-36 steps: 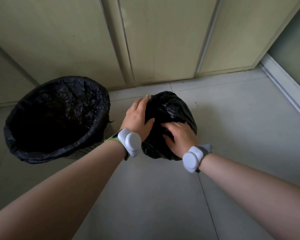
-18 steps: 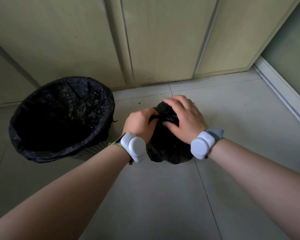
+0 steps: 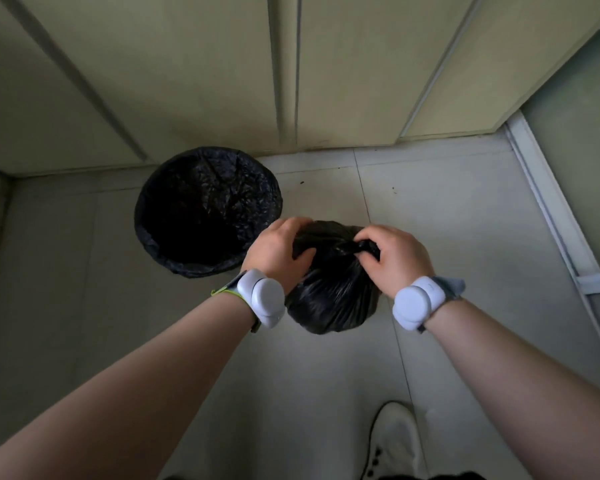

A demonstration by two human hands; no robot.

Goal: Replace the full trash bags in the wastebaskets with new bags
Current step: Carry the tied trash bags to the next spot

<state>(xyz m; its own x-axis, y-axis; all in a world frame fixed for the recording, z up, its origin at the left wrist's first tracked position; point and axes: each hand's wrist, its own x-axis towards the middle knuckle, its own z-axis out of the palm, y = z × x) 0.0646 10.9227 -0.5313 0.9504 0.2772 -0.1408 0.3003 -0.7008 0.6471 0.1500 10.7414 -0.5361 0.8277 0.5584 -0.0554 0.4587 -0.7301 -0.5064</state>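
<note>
A full black trash bag (image 3: 333,296) hangs between my two hands above the tiled floor. My left hand (image 3: 278,252) grips the left side of its gathered top. My right hand (image 3: 394,258) pinches the twisted neck of the bag on the right. To the left stands a round wastebasket (image 3: 207,211) lined with a black bag; its inside looks dark and I cannot tell what it holds. Both wrists carry white bands.
Beige cabinet doors (image 3: 343,71) rise right behind the wastebasket. A white-framed wall (image 3: 548,202) runs down the right side. My white shoe (image 3: 394,441) is on the floor tiles (image 3: 447,209) at the bottom, below the bag.
The view has pulled up and back, so wastebasket and bag sit lower and smaller. Both hands moved from the bag's sides to its top and now hold the gathered neck; the bag has risen.
</note>
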